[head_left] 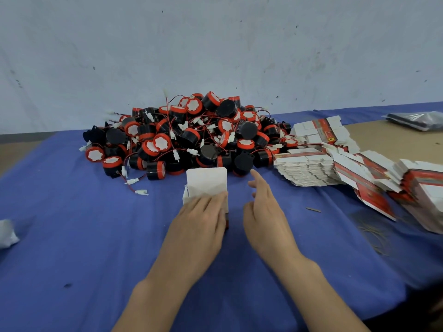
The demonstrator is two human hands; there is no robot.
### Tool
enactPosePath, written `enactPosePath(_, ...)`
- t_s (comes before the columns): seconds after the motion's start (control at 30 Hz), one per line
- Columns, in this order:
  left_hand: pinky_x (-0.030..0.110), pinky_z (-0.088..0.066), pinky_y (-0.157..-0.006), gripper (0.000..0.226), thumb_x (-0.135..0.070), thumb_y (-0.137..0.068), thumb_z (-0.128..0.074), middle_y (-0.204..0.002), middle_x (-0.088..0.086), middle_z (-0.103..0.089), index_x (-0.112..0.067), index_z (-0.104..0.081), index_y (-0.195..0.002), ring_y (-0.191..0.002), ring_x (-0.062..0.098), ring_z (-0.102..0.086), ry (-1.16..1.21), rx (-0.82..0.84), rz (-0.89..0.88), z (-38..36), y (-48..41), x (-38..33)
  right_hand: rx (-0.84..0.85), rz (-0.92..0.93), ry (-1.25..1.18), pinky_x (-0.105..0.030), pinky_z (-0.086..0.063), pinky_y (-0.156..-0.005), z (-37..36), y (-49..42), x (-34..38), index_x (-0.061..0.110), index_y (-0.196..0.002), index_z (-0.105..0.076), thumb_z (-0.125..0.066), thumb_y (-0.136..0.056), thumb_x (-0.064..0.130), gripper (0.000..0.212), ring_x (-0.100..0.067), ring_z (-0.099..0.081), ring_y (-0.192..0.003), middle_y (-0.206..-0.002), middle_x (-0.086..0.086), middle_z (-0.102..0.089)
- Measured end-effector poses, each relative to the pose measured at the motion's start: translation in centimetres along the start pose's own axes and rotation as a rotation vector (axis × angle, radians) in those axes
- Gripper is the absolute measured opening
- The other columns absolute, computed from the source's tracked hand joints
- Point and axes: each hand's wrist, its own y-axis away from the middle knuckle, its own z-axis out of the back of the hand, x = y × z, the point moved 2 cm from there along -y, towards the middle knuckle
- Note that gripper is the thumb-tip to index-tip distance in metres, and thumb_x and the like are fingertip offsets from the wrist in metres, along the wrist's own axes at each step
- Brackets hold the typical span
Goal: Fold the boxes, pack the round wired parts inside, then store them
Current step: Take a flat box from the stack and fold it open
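Observation:
A small white-and-red cardboard box (206,183) stands on the blue cloth in front of me, its white top flap raised. My left hand (202,216) lies over the box's near side and grips it, fingers wrapped across its top edge. My right hand (262,207) hovers just right of the box, fingers relaxed and spread, the index finger pointing toward the pile, holding nothing. A big heap of round black-and-red wired parts (187,135) with white connectors sits behind the box.
Stacks of flat unfolded boxes (309,171) fan out to the right, reaching to the table's right edge (422,195). A white crumpled scrap (7,233) lies at the far left. A dark plastic bag (417,119) rests at the back right. A wall rises behind the pile.

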Motion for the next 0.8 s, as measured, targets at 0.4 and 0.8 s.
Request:
enactPosePath(0.4, 0.007, -0.041, -0.072, 0.022, -0.021, -0.101, -0.044, -0.1, -0.019, -0.062, -0.035, -0.061, -0.102, -0.085, -0.009, -0.055, 0.539, -0.642, 0.705, 4.4, -0.5, 7.3, 0.108, -0.149, 0.01, -0.036, -0.043, -0.082, -0.4, -2.0, -2.1, 0.019, -0.161, -0.01, -0.037, -0.104, 0.012, 0.063, -0.028, -0.056, -0.11, -0.146, -0.005, -0.049)
enactPosePath(0.8, 0.051, -0.05, -0.087, 0.063, -0.039, -0.098, -0.06, -0.126, 0.031, -0.055, 0.007, -0.039, -0.137, -0.108, 0.04, -0.056, 0.138, 0.0, 0.848, -2.4, -7.8, 16.3, 0.343, -0.01, -0.493, -0.03, -0.049, -0.1, -1.8, -2.7, 0.7, 0.048, -0.157, -0.006, -0.069, -0.068, 0.08, 0.113, -0.005, -0.042, -0.136, -0.156, 0.017, -0.03)
